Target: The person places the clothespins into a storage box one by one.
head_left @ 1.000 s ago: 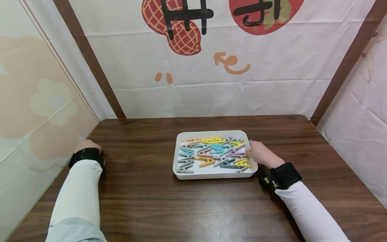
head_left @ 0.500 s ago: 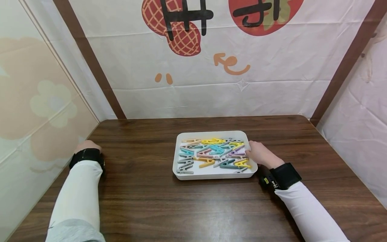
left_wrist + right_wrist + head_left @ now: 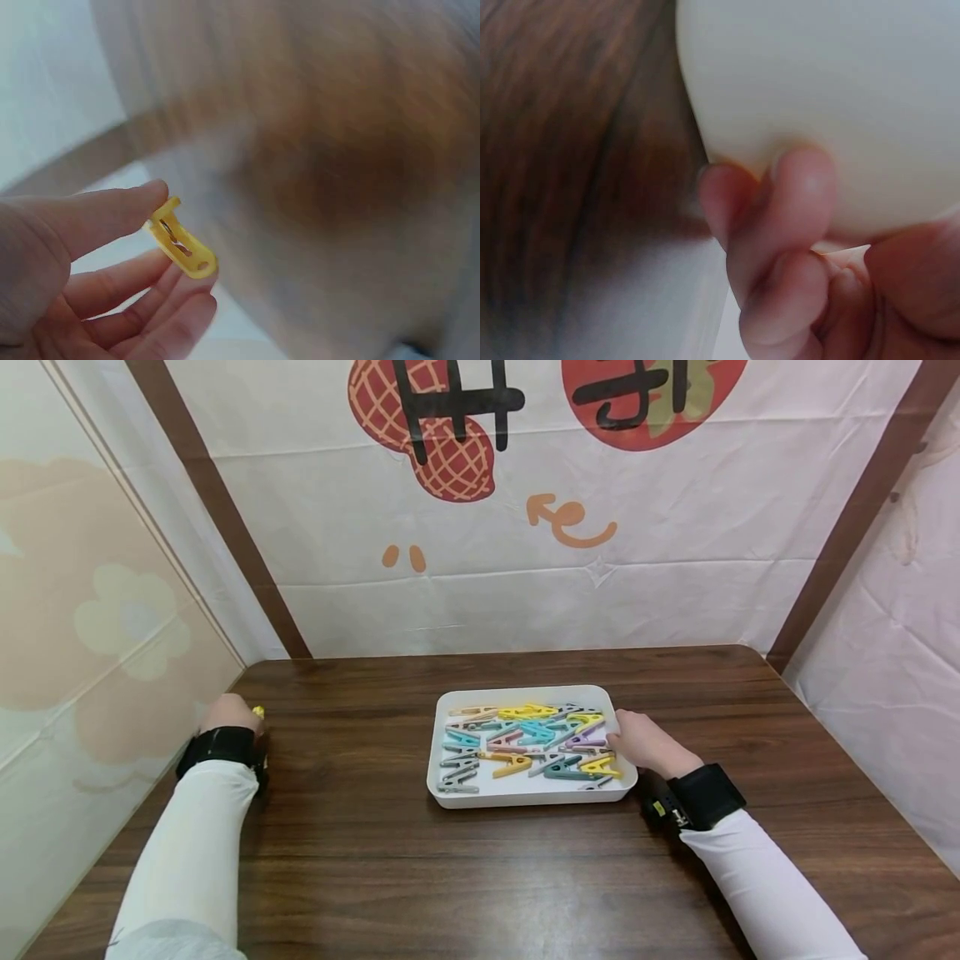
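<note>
At the table's left side, my left hand (image 3: 227,713) pinches a yellow clothespin (image 3: 196,262) between thumb and fingers. In the head view only a small yellow bit of that clothespin (image 3: 258,712) shows past the hand. My right hand (image 3: 649,745) grips the right edge of a shallow white tray (image 3: 528,800). Seen from the right wrist, curled fingers (image 3: 804,196) press on the tray's pale outer wall (image 3: 817,82). Many clothespins lie in the tray, among them an orange one (image 3: 513,767), yellow, turquoise, grey, pink and purple ones.
The dark wooden table (image 3: 360,877) carries the tray near its middle. Behind it hangs a white printed cloth (image 3: 480,610), with a pale panel (image 3: 127,710) close by the left hand and another cloth (image 3: 885,693) on the right.
My left hand has risen and shifted slightly right, and the yellow clothespin in it has come into sight. The right hand and the tray stay in place.
</note>
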### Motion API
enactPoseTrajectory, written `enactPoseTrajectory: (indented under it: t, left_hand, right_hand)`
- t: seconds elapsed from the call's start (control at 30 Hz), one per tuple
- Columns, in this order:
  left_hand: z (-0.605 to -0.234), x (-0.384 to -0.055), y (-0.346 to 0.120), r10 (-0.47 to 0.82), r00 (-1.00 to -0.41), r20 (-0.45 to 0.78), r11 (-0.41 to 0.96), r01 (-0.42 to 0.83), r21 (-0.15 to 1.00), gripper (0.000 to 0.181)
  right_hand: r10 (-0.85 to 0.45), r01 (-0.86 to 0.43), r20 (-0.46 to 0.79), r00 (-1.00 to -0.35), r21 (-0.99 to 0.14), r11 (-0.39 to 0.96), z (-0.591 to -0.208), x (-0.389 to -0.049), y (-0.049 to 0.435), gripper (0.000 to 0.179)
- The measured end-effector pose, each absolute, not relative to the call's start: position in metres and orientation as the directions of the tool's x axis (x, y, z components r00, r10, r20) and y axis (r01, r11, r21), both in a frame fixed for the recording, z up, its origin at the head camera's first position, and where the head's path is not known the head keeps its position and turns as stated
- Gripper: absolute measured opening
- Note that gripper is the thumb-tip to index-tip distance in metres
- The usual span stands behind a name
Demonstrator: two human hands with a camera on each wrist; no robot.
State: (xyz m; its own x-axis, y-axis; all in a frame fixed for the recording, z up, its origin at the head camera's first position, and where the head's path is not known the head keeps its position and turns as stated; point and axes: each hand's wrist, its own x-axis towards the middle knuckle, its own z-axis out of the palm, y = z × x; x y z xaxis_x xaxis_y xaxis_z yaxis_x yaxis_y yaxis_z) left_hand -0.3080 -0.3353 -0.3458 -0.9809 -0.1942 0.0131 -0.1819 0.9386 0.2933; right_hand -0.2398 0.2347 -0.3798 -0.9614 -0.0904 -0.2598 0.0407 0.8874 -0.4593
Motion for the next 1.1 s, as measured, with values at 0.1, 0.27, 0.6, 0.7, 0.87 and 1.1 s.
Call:
enactPoseTrajectory:
  t: [0.1,0.27,0.6,0.7,0.87,1.1]
  left_hand:
    - [-0.344,-0.317,-0.325,-0.155,-0.982,0.106,0.945,-0.116,0.306,0.035]
    - [-0.331,-0.320,-0.297,-0.020,-0.969,0.245,0.946,0.061,0.317,0.026]
    - [-0.302,-0.300,-0.223,0.186,-0.939,0.289,0.931,0.263,0.253,0.029]
    - [-0.297,-0.291,-0.198,0.244,-0.927,0.284,0.916,0.316,0.246,0.030]
    - [-0.293,-0.276,-0.152,0.392,-0.880,0.268,0.857,0.455,0.240,0.028]
    - [-0.301,-0.251,-0.100,0.648,-0.742,0.169,0.710,0.670,0.219,0.030]
  right_hand:
    - [-0.092,0.037,-0.257,-0.962,-0.458,0.888,-0.379,-0.239,0.235,0.049]
    - [-0.088,0.042,-0.259,-0.962,-0.456,0.889,-0.380,-0.239,0.234,0.048]
    - [-0.085,0.042,-0.261,-0.961,-0.447,0.894,-0.382,-0.240,0.235,0.049]
    - [-0.101,0.027,-0.256,-0.961,-0.455,0.890,-0.383,-0.240,0.235,0.049]
    - [-0.114,0.013,-0.246,-0.963,-0.463,0.886,-0.380,-0.239,0.236,0.047]
    - [-0.114,0.017,-0.253,-0.961,-0.466,0.885,-0.378,-0.239,0.235,0.045]
